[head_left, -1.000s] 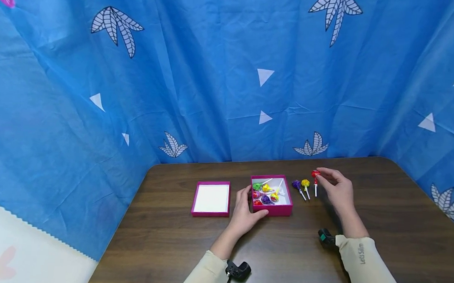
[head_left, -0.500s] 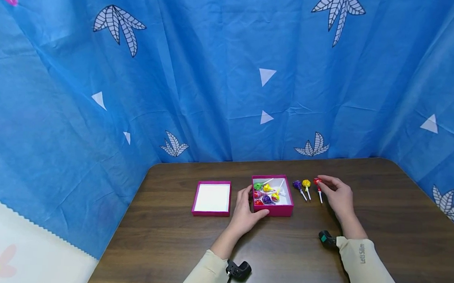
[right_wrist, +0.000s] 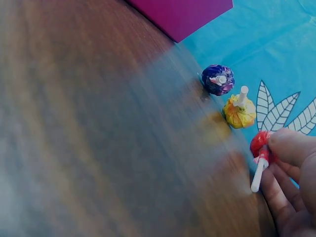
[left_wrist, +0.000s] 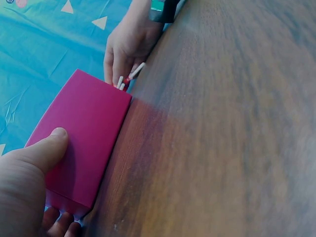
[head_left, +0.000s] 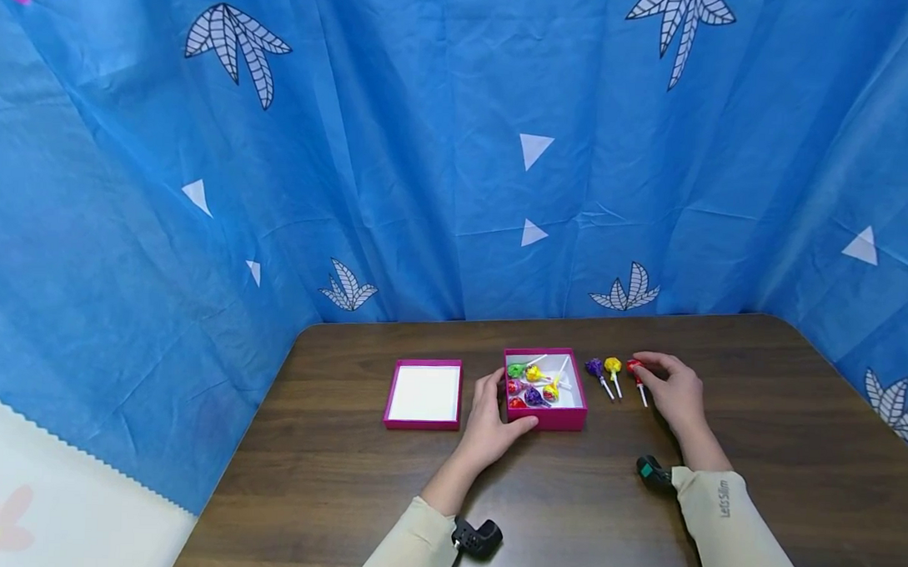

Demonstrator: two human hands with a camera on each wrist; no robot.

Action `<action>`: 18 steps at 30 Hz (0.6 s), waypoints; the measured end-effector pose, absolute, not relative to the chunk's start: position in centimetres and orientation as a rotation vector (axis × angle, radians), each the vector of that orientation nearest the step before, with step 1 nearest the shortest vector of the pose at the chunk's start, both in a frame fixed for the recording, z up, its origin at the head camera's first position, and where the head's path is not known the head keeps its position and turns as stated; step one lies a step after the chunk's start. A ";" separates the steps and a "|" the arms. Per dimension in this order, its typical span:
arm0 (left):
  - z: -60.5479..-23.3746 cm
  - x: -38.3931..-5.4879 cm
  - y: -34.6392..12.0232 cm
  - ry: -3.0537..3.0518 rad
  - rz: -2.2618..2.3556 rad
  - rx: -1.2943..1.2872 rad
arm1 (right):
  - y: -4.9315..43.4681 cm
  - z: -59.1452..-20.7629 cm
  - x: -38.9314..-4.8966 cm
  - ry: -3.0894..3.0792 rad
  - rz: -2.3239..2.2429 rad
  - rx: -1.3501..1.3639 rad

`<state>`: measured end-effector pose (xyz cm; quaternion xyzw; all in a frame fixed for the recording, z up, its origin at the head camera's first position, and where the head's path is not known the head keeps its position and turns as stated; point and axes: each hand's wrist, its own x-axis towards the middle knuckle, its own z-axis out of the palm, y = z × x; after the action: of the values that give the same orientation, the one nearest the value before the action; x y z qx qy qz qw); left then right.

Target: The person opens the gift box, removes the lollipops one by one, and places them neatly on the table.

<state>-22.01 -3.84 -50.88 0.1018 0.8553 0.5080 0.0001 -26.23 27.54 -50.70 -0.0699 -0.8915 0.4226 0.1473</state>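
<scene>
My right hand pinches a red lollipop by its wrapped head, its white stick pointing toward me, at the right end of a short row. To its left lie a yellow lollipop and a purple lollipop on the table. My left hand grips the near left corner of a magenta box, its thumb against the front wall and its fingers along the left side. Inside the box are several lollipops in green, yellow, red and purple wrappers, mostly in the left part.
A shallow magenta lid with a white inside lies left of the box. The brown wooden table ends at a blue patterned curtain behind. A white cloth shows at the lower left.
My right hand has come a little toward me with the red lollipop, setting it slightly farther right of the yellow one. Over the last half second the hands barely move.
</scene>
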 end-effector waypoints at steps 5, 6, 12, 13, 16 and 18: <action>-50.9 -22.0 -3.9 2.692 1.588 0.324 | 27.4 -50.7 -26.4 -2.588 1.178 -0.199; -50.9 -22.0 -3.9 2.692 1.588 0.322 | 27.4 -50.8 -26.4 -2.595 1.172 -0.197; -50.8 -22.0 -3.9 2.689 1.591 0.315 | 27.5 -50.8 -26.4 -2.621 1.171 -0.203; -50.8 -22.0 -3.9 2.687 1.590 0.313 | 27.5 -50.8 -26.4 -2.621 1.173 -0.205; -50.8 -22.0 -3.8 2.683 1.593 0.311 | 27.4 -50.7 -26.3 -2.621 1.172 -0.206; -50.7 -22.0 -3.8 2.684 1.593 0.312 | 27.3 -50.6 -26.2 -2.619 1.172 -0.202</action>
<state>-21.97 -3.84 -50.73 0.0994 0.8557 0.5079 0.0024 -26.25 27.29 -50.60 -0.0696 -0.9025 0.4040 0.1322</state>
